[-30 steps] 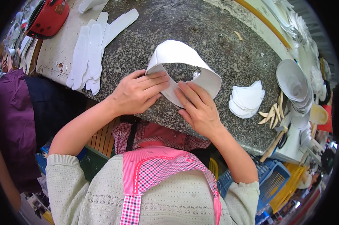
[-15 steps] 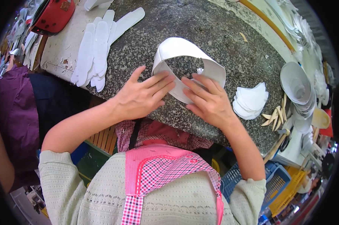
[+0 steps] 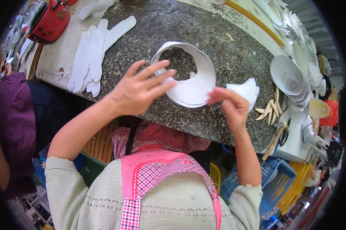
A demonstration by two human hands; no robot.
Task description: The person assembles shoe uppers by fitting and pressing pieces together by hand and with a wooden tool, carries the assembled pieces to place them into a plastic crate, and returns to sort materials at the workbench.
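A white piece, curved into a ring like a shoe upper [image 3: 192,92], rests on the speckled stone slab [image 3: 150,30] in front of me. Its wide, rounded part faces me, and the thinner band curves away around an opening. My left hand [image 3: 140,88] is open over its left side, fingers spread, fingertips at the inner edge. At the lower right rim, my right hand [image 3: 232,105] pinches the edge between bent fingers and thumb, slightly blurred. Just beyond the right hand lies a small stack of white curved pieces [image 3: 243,90].
Long white insole-shaped strips [image 3: 90,57] lie at left, near a red pot [image 3: 52,23]. To the right are pale wedge-shaped bits [image 3: 270,109], nested white cupped pieces [image 3: 287,74] and a hammer [image 3: 274,142]. A blue basket [image 3: 274,184] stands below; a person in purple [image 3: 14,115] is at left.
The white piece has been turned and laid flatter, its wide part now toward me. My right hand has moved from its near wall to the lower right rim. The view has shifted slightly.
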